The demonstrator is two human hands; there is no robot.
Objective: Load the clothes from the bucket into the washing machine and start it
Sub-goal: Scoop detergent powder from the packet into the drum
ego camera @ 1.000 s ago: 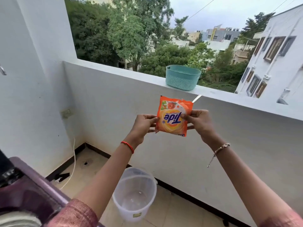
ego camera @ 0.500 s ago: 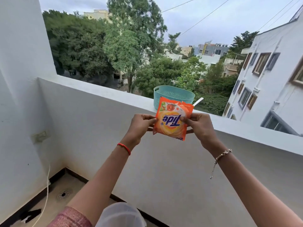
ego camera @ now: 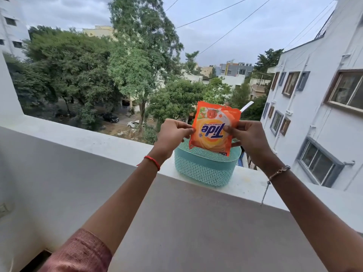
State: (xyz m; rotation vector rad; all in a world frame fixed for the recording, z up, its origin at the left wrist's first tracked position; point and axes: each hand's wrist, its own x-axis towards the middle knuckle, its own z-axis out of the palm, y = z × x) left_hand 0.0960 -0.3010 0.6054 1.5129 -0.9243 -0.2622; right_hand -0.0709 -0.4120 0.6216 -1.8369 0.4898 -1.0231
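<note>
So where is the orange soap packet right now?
The orange soap packet is centre-right in the head view, pinched between the left hand and right hand, above the teal basket.

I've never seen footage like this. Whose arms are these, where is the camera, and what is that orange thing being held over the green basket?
There is no machine here: these are a person's two bare arms, filmed by one wide-angle camera worn on their head, looking forward over a balcony wall. The left hand and right hand pinch an orange Tide detergent packet by its side edges, with the printing upside down. Just behind it, a teal basket sits on top of the wall's ledge. Beyond are trees, parked cars and neighbouring buildings. The washing machine and bucket are not in view at this moment.
</note>
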